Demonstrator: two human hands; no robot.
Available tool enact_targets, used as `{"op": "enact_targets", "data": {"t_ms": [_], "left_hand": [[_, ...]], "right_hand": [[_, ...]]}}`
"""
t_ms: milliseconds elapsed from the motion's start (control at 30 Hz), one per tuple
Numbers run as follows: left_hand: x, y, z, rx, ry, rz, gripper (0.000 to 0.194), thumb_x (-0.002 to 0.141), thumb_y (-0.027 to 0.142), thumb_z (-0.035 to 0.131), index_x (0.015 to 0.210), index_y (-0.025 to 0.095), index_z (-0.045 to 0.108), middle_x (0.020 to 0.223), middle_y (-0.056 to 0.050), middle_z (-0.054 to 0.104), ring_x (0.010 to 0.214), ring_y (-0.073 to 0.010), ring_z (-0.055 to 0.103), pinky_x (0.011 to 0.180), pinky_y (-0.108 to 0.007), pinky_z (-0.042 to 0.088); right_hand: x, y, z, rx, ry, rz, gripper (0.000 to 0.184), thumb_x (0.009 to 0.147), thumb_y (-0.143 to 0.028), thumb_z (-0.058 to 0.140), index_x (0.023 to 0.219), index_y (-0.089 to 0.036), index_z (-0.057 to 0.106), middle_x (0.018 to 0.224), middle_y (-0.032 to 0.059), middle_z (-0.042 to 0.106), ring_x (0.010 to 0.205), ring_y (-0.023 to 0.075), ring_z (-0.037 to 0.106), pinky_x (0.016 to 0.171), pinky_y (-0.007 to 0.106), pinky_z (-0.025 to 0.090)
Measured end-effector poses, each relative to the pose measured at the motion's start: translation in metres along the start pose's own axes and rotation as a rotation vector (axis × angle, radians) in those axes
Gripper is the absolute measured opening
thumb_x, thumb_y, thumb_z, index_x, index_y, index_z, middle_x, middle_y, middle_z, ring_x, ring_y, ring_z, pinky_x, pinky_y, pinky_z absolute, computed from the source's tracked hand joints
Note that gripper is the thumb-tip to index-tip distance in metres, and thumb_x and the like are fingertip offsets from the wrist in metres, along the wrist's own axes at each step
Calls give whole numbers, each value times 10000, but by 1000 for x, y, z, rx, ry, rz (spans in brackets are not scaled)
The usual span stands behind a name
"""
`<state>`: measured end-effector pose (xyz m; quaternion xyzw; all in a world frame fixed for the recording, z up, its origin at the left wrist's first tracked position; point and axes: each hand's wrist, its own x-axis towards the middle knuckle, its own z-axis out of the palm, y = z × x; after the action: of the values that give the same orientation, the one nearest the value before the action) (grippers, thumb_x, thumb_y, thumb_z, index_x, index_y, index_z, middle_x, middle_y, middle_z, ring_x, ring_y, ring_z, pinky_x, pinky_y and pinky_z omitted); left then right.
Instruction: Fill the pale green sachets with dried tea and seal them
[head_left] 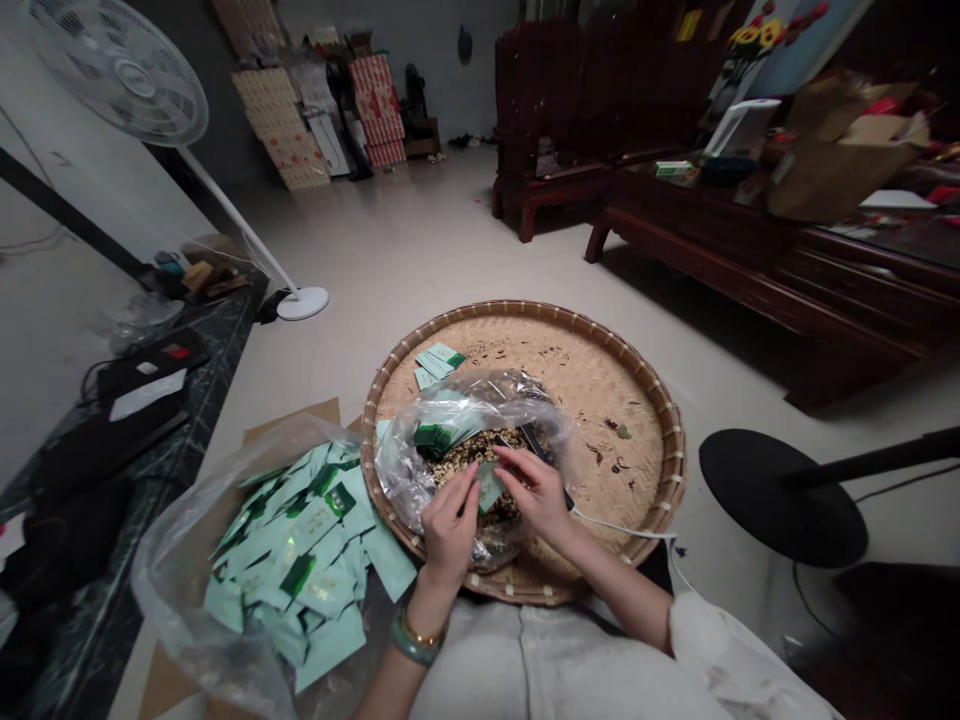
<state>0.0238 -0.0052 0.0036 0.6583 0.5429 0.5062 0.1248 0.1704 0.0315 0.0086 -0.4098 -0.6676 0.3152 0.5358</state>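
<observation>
Both hands meet over an open clear plastic bag [544,415] that sits in a round woven bamboo tray [637,500]. My left hand [450,520] pinches one side of a small green sachet [490,487], and my right hand [538,495] has its fingers closed at the other side. Below the sachet, the bag holds a loose dried mix [454,462] of pale and dark bits. Several more green sachets [442,437] lie inside the bag's left part. Partly hidden behind my right hand is a dark elongated object [538,447]; its kind is unclear.
Left of the tray, a large plastic bag [169,560] holds a heap of green sachets [300,560]. A few flat sachets [441,360] rest at the tray's far left. A white cable [622,527] crosses the tray's right rim. A black stand base [780,495] stands right, a white fan [302,303] left.
</observation>
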Motion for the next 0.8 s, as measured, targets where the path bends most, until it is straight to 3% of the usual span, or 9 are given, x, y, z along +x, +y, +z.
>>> {"op": "enact_targets", "data": {"t_ms": [133, 300, 400, 567, 800], "left_hand": [[0, 0, 0, 68, 4, 114, 311, 848, 140, 541, 1137, 200, 640, 1076, -96, 701, 984, -203, 663, 890, -365, 544], [-3, -1, 3, 61, 26, 42, 358, 851, 166, 556, 1207, 194, 589, 1091, -100, 695, 963, -208, 672, 868, -362, 556], [-3, -1, 4, 66, 26, 67, 349, 847, 146, 558, 1189, 201, 602, 1087, -93, 697, 960, -203, 673, 876, -361, 552], [-1, -1, 3, 99, 17, 156, 322, 856, 133, 532, 1159, 190, 623, 1081, -102, 698, 977, -207, 669, 882, -373, 551], [-2, -2, 2, 103, -5, 167, 299, 857, 146, 539, 1132, 202, 644, 1109, -110, 686, 1012, -211, 656, 879, -368, 549]], "right_hand": [[-2, -2, 2, 25, 7, 48, 269, 844, -221, 575, 1105, -227, 639, 894, 57, 679, 772, 168, 636, 698, 290, 545], [-2, -4, 2, 16, -1, 45, 265, 845, -230, 568, 1101, -224, 637, 872, 53, 681, 758, 169, 639, 685, 286, 547], [-3, -4, 2, 15, -7, 50, 259, 842, -217, 572, 1092, -224, 639, 874, 52, 683, 762, 167, 639, 693, 286, 545], [-5, -3, 5, 115, 25, 147, 268, 823, -229, 595, 1086, -212, 639, 873, 57, 689, 749, 165, 650, 647, 268, 551], [-4, -1, 9, 275, 75, 284, 245, 768, -235, 646, 1009, -196, 661, 818, 48, 689, 717, 162, 654, 617, 256, 555]]}}
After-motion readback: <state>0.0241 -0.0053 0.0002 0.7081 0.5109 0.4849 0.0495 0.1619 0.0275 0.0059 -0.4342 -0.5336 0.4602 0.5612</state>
